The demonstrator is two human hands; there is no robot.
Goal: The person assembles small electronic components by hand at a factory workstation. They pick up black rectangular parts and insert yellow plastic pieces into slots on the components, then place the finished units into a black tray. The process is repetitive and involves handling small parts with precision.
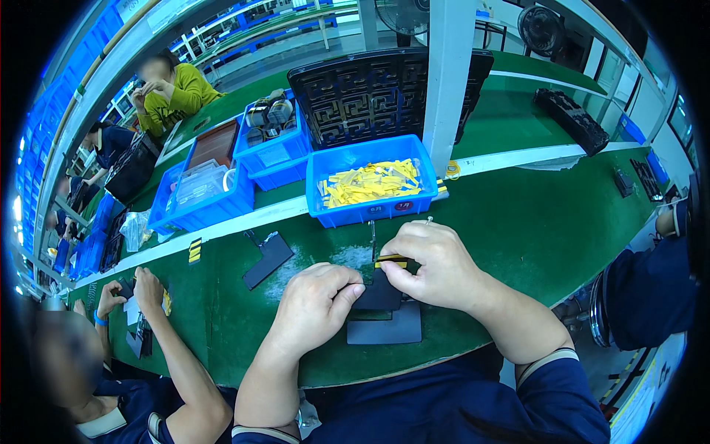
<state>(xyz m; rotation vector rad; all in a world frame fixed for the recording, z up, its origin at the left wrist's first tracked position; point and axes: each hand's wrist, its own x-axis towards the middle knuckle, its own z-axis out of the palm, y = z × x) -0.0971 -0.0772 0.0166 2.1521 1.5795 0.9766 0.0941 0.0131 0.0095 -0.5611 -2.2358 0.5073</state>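
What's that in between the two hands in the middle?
In the head view, a dark flat piece is between the left hand and right hand, which pinches a yellow-and-black strip.

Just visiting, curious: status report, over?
Right grip holds yellow-black strip. Left grip at edge of dark panel. Blue bin beyond, not in the way.

Across the bottom centre of the frame, the person is wearing a dark navy shirt (436,407), whose short sleeves are leaving the left forearm (270,385) and the right forearm (510,314) bare. Toward the lower right, the right sleeve (566,399) is ending in a pale beige band (542,364) with a thin dark edge, and a similar beige trim (262,433) is bordering the left cuff at the lower edge. Around the middle, the left hand (314,300) and right hand (427,259) are showing bare, rounded knuckles.
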